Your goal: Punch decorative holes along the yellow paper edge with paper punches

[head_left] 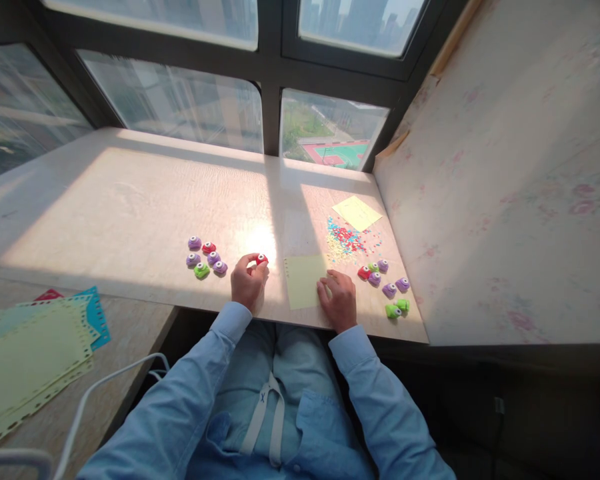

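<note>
My left hand [248,283] is closed around a small red one-eyed hole punch [262,259], pinched between thumb and fingers just above the table. Flat in front of me lies a pale yellow sheet of paper [303,283], with a row of small holes along its left edge. At the sheet's right edge, my right hand [339,298] has its fingers curled, thumb and forefinger on the paper. Left of my left hand, several more one-eyed punches [213,258] in purple, red and green sit grouped. Another group of punches [375,279] stands right of my right hand.
Red, blue and yellow confetti bits [347,239] are scattered beyond my right hand, beside a yellow paper [357,213]. Punched coloured sheets [35,353] lie on a lower surface at left, near a white cable [87,400]. Windows and a floral wall [510,187] border the table.
</note>
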`<action>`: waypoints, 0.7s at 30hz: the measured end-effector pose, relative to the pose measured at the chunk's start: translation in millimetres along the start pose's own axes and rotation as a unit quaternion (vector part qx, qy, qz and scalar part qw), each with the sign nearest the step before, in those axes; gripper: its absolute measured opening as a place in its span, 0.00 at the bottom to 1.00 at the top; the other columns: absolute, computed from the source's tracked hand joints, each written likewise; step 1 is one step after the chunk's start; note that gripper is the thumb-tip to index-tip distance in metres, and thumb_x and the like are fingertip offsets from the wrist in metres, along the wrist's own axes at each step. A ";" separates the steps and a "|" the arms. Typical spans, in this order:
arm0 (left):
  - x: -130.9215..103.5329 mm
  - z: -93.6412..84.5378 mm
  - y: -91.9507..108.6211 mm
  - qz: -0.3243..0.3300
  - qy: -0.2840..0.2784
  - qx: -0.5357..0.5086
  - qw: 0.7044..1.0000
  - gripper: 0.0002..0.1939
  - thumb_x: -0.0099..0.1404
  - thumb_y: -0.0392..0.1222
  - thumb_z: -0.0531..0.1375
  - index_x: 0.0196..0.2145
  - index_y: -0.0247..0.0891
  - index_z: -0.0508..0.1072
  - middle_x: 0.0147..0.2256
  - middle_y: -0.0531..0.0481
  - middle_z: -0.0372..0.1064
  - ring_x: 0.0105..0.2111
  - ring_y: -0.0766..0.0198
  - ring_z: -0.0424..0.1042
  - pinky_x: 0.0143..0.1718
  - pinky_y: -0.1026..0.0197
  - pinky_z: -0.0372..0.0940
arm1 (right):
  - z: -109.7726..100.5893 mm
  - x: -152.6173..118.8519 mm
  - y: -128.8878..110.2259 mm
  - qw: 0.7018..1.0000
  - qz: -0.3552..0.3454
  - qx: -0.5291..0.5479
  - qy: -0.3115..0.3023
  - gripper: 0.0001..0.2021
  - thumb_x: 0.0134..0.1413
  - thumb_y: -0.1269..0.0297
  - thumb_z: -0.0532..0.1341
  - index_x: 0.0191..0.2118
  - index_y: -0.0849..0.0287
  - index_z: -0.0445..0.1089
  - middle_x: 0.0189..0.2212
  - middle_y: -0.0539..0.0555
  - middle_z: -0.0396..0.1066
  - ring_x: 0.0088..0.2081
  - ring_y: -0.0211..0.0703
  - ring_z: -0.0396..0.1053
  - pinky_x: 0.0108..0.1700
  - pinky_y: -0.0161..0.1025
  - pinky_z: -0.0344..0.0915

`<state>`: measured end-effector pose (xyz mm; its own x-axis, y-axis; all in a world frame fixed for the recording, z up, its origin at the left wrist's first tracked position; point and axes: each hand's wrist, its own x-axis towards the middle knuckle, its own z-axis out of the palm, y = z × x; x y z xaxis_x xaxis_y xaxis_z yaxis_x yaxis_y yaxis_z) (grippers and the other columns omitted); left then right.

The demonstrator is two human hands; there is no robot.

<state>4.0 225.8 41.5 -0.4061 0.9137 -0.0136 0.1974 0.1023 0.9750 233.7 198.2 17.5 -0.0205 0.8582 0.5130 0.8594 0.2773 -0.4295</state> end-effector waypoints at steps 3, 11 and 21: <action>0.1 0.3 0.3 0.009 -0.002 -0.007 1.000 0.16 0.60 0.48 0.62 0.43 0.36 0.75 0.34 0.45 0.76 0.25 0.64 0.72 0.20 0.66 0.64 | 0.4 0.4 1.1 1.000 -0.001 0.007 0.009 0.07 0.62 0.66 0.61 0.36 0.58 0.77 0.45 0.61 0.75 0.48 0.53 0.69 0.50 0.48 0.63; 4.1 -0.4 -7.5 0.019 -0.007 0.001 1.000 0.17 0.62 0.44 0.58 0.47 0.38 0.74 0.42 0.43 0.77 0.27 0.64 0.72 0.16 0.68 0.63 | 1.7 1.2 2.7 1.000 -0.006 0.015 0.020 0.08 0.62 0.67 0.59 0.36 0.58 0.77 0.43 0.60 0.76 0.46 0.52 0.70 0.48 0.47 0.64; -0.4 -7.2 -10.7 0.021 0.010 0.005 1.000 0.17 0.59 0.50 0.63 0.43 0.38 0.75 0.23 0.53 0.68 0.21 0.64 0.67 0.21 0.63 0.63 | 1.9 2.0 3.7 0.999 -0.015 0.027 0.025 0.08 0.61 0.69 0.58 0.37 0.58 0.77 0.41 0.60 0.75 0.45 0.52 0.69 0.48 0.48 0.65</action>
<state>-4.4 221.5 32.7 -0.4159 0.9089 0.0316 0.2230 0.0683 0.9724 235.9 201.7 15.6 -0.0195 0.8273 0.5615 0.8296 0.3268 -0.4528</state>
